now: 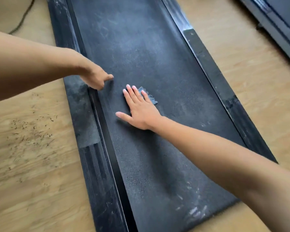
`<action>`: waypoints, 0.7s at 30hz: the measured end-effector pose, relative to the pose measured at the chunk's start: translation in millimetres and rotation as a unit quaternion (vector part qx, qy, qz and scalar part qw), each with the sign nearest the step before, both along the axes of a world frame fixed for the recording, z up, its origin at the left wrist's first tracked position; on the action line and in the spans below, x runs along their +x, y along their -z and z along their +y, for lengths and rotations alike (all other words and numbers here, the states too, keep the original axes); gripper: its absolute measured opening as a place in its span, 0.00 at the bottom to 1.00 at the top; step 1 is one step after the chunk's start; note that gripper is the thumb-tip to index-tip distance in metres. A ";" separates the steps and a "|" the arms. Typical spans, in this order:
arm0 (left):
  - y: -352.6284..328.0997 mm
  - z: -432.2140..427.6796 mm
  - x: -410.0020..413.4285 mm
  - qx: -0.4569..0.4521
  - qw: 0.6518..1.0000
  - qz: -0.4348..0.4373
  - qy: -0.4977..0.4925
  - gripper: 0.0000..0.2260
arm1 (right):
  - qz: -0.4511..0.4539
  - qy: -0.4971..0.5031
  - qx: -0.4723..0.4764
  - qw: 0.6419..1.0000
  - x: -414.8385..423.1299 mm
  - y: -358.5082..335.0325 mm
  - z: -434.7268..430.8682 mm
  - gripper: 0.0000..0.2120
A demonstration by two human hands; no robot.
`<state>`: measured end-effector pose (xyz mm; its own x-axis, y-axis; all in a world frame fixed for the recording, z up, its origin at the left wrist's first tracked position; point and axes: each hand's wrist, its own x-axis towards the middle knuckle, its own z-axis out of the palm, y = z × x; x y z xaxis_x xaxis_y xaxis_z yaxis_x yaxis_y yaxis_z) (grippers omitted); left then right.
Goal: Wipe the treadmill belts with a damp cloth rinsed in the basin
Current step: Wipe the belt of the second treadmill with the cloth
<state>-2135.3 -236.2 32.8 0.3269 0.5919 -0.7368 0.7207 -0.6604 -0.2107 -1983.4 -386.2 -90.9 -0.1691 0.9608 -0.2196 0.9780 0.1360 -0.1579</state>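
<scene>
Right hand, fingers splayed flat, presses cloth on belt; left hand fingers unclear. Risk: small cloth slips out, dust smears.

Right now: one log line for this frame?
step: wiping | right hand: flat, pressing cloth on belt | left hand: at belt's left edge, fingers unclear

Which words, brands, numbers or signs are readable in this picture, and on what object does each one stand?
None can be read.
The treadmill belt shows only pale dust streaks, its side rail only ridges.
The cloth under the right hand shows no label.
The second machine at the top right is blurred and shows no lettering.
</scene>
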 end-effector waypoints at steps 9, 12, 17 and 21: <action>40.2 -49.1 -18.0 0.017 0.996 -0.024 -0.089 0.74 | -0.113 -0.277 -0.071 0.952 190.1 -51.6 -299.6 0.44; 60.2 -55.9 -29.1 0.045 0.995 -0.052 -0.075 0.81 | -0.132 -0.265 -0.052 0.954 202.8 -38.5 -317.3 0.43; 61.8 -54.9 -27.1 0.046 0.993 -0.070 -0.079 0.80 | -0.043 -0.087 0.008 0.995 112.6 -1.0 -226.7 0.48; 54.3 -62.3 -20.9 0.048 0.994 -0.064 -0.078 0.77 | 0.002 -0.004 0.005 1.000 68.7 -1.1 -80.3 0.49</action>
